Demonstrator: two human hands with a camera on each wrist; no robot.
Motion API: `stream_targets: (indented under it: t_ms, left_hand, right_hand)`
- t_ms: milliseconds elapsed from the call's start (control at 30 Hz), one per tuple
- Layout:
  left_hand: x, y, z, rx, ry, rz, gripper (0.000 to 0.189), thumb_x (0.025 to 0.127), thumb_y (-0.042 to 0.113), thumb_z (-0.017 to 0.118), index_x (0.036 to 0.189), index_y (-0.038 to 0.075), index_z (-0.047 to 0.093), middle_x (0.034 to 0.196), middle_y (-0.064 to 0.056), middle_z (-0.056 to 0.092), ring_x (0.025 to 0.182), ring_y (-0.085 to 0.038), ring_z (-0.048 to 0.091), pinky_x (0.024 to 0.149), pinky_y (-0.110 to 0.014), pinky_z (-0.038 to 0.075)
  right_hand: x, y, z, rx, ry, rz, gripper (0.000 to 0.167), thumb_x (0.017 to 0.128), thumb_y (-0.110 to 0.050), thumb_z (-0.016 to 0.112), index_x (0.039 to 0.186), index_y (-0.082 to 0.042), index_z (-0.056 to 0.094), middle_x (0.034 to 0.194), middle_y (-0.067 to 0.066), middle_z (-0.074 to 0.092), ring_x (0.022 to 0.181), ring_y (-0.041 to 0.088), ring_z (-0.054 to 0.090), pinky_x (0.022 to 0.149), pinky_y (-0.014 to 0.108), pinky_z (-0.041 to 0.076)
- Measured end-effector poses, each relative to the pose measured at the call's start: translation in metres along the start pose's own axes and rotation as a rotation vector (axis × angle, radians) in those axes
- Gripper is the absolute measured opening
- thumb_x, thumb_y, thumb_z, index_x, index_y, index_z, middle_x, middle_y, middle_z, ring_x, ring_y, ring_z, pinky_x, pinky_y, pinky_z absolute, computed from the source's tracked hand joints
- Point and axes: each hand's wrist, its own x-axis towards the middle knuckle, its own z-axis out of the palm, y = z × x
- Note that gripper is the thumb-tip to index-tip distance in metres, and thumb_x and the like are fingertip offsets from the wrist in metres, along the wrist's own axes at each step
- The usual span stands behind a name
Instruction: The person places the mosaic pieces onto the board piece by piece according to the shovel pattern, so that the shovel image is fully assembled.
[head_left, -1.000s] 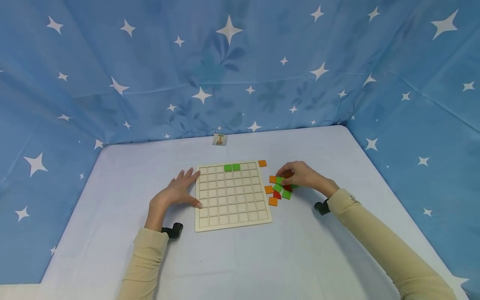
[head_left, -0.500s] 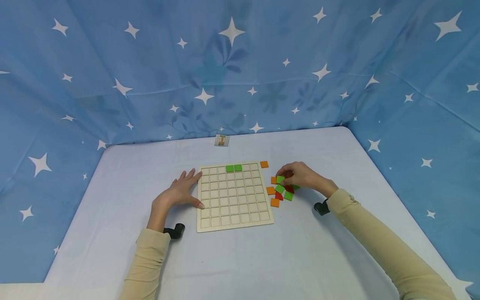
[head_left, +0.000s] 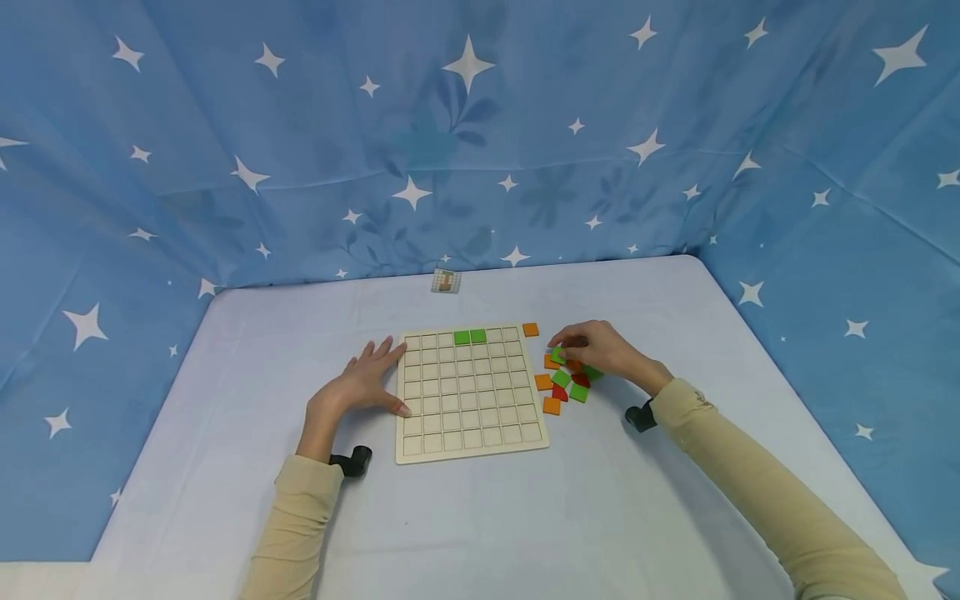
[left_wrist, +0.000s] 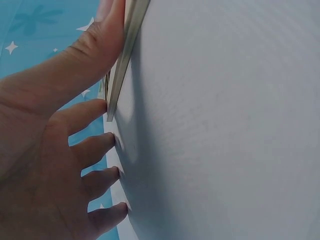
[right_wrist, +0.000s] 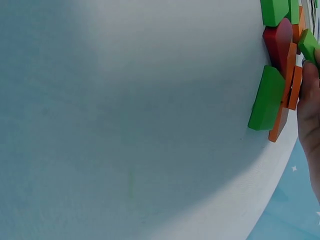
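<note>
A pale grid board lies mid-table, with two green square tiles side by side in its far row. My left hand rests at the board's left side, fingers spread and thumb on the edge; in the left wrist view the thumb touches the board's rim and other fingertips touch the table. To the right of the board, my right hand pinches a green square tile between thumb and fingers, over a loose pile. The right wrist view shows that green tile at the fingertips.
The pile has green tiles, orange tiles and red rounded pieces. A lone orange tile lies by the board's far right corner. A small patterned card lies near the table's back edge, before a blue starry curtain.
My right hand has lifted slightly with the green tile, shifting a little away from the pile's near tiles. The left hand stays at the board. The whole view has drifted slightly.
</note>
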Motion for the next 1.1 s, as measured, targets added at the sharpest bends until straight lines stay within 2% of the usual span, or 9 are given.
stream_targets:
  t_ms: [200,467,800,1100]
  left_hand:
    - [0.001,-0.001,0.001,0.001,0.001,-0.005,0.118,0.075,0.036,0.092,0.165,0.008,0.020,0.172,-0.022,0.004,0.158,-0.047,-0.005,0.126,-0.066,0.001]
    - [0.000,0.000,0.000,0.005,-0.001,-0.004,0.118,0.076,0.036,0.092,0.165,0.008,0.020,0.172,-0.022,0.004,0.158,-0.047,-0.005,0.126,-0.067,0.001]
    - [0.001,0.000,-0.001,0.005,0.008,0.003,0.118,0.076,0.036,0.092,0.165,0.009,0.020,0.172,-0.021,0.004,0.158,-0.046,-0.005,0.127,-0.066,0.001]
    - [0.000,-0.002,0.001,0.000,0.007,-0.001,0.118,0.075,0.036,0.092,0.165,0.009,0.021,0.172,-0.020,0.004,0.158,-0.046,-0.005,0.127,-0.065,0.001]
  right_hand:
    - [-0.001,-0.002,-0.001,0.004,-0.003,0.015,0.024,0.097,-0.010,0.068,0.119,-0.007,0.076,0.111,0.011,0.075,0.098,0.025,0.067,0.094,0.044,0.059]
    - [-0.001,-0.004,-0.001,0.033,-0.021,0.027,0.030,0.095,-0.008,0.068,0.124,-0.003,0.074,0.115,0.013,0.076,0.099,0.024,0.071,0.090,0.041,0.062]
    - [0.003,-0.007,-0.003,0.049,-0.009,0.035,0.029,0.094,-0.005,0.069,0.122,0.000,0.074,0.104,0.012,0.076,0.089,0.021,0.070,0.083,0.036,0.062]
    - [0.011,-0.014,0.002,0.128,0.023,0.079,0.028,0.093,-0.008,0.073,0.120,-0.003,0.074,0.097,0.008,0.074,0.085,0.019,0.064,0.079,0.028,0.058]
